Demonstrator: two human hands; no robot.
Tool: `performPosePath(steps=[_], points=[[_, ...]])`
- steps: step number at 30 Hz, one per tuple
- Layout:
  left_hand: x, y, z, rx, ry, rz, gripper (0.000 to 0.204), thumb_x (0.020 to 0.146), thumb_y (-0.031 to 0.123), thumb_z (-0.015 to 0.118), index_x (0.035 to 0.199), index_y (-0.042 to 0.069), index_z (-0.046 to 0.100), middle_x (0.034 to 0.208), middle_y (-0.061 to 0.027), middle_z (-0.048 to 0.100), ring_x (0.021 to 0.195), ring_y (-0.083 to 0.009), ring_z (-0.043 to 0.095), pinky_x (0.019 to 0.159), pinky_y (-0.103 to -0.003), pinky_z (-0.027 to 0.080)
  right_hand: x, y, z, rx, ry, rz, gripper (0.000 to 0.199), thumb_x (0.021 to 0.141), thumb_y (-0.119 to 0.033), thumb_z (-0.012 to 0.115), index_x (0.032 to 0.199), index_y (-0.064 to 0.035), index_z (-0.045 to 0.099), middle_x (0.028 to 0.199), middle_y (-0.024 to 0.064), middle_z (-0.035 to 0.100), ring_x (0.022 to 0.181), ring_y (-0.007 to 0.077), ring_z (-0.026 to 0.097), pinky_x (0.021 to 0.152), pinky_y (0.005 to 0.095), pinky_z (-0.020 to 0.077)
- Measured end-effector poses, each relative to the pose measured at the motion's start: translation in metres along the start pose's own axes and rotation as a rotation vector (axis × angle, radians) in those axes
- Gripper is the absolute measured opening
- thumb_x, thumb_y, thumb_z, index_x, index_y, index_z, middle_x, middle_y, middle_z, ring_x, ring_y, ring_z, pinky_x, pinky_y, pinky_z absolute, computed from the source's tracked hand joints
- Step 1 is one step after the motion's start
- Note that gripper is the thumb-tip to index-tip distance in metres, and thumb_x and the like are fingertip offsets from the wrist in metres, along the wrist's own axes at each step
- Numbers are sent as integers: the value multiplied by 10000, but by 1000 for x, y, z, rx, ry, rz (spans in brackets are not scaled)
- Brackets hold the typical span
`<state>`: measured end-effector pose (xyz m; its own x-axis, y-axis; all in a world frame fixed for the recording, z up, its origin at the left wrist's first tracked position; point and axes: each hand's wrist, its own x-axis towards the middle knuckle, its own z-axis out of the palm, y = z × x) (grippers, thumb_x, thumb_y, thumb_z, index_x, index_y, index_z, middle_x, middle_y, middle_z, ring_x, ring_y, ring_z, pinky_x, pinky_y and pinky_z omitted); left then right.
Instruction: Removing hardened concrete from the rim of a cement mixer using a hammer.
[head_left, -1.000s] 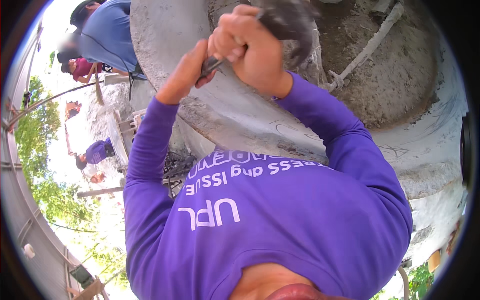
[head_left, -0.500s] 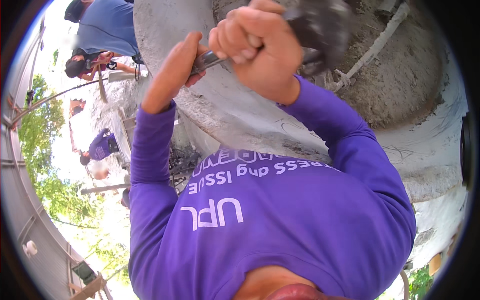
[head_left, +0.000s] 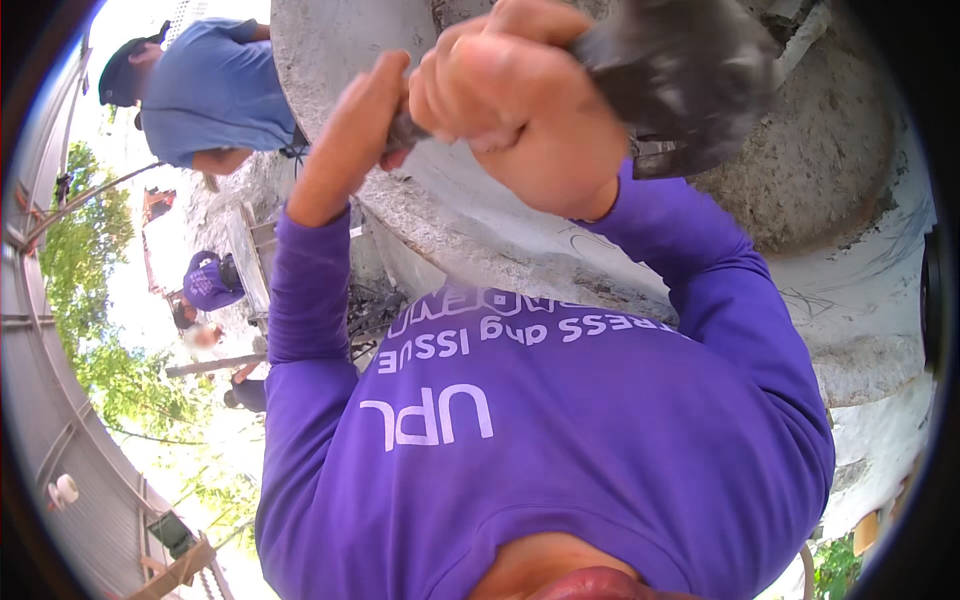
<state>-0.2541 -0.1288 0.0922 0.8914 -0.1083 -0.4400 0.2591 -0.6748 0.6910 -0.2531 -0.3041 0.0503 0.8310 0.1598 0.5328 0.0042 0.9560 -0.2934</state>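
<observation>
Near the top of the head view, my right hand [head_left: 520, 110] is closed around a dark bulky tool [head_left: 690, 80]. Its black body sticks out to the right of that fist and is blurred, so I cannot tell its exact kind. My left hand [head_left: 350, 140] is just to the left, its fingers closed around the narrower grey end of the same tool. Both hands are raised above a large, round, pale concrete-like basin [head_left: 530, 250], whose rim curves below them. Dry grey-brown material [head_left: 820, 160] covers its floor on the right.
A pale crusted rod [head_left: 800, 50] lies in the basin at upper right. A person in a blue shirt [head_left: 215, 90] is at upper left, and another in purple [head_left: 210, 282] farther off. A wooden frame [head_left: 250, 260] stands left of the basin; a corrugated wall [head_left: 80, 480] borders the left.
The dark tool's bulky end has shifted right and slightly down, and my right hand has turned with it. My left hand stays close by. The person in blue now shows more fully.
</observation>
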Motion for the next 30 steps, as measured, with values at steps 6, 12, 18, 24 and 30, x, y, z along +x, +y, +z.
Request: performPosePath(steps=[6, 12, 18, 24, 30], points=[[9, -31, 23, -246, 145, -155, 347, 966, 393, 393, 995, 76, 532, 613, -16, 520, 418, -65, 446, 355, -212, 313, -1, 35, -20, -224, 86, 114, 220, 878, -14, 456, 665, -39, 409, 547, 35, 423, 500, 137, 411, 527, 304, 360], [-2, -18, 4, 47, -25, 316, 358, 963, 379, 414, 927, 54, 559, 621, -7, 520, 428, -68, 456, 349, -208, 307, 7, 1, -3, 79, 39, -79, 206, 880, -15, 462, 675, -33, 469, 543, 30, 427, 472, 147, 409, 494, 301, 355], [12, -50, 23, -285, 191, -80, 360, 977, 369, 382, 918, 50, 538, 616, -28, 527, 437, -79, 476, 345, -207, 307, -1, 49, -23, -275, 110, 12, 100, 883, -38, 520, 857, 21, 597, 616, 32, 498, 506, 100, 465, 471, 272, 384], [-6, 19, -3, 78, 142, -65, 357, 992, 341, 332, 950, 43, 524, 632, -39, 545, 451, -100, 498, 345, -221, 319, 3, -2, 2, -24, 57, -136, 143, 901, -20, 474, 769, -15, 529, 589, 46, 450, 470, 150, 407, 496, 299, 394], [9, -37, 17, -241, 188, -179, 381, 973, 404, 404, 1111, 77, 542, 731, -11, 563, 441, -76, 492, 349, -224, 341, -2, 46, -25, -529, 11, -127, 220, 893, -47, 480, 674, -41, 458, 592, 40, 447, 526, 130, 429, 494, 295, 377]])
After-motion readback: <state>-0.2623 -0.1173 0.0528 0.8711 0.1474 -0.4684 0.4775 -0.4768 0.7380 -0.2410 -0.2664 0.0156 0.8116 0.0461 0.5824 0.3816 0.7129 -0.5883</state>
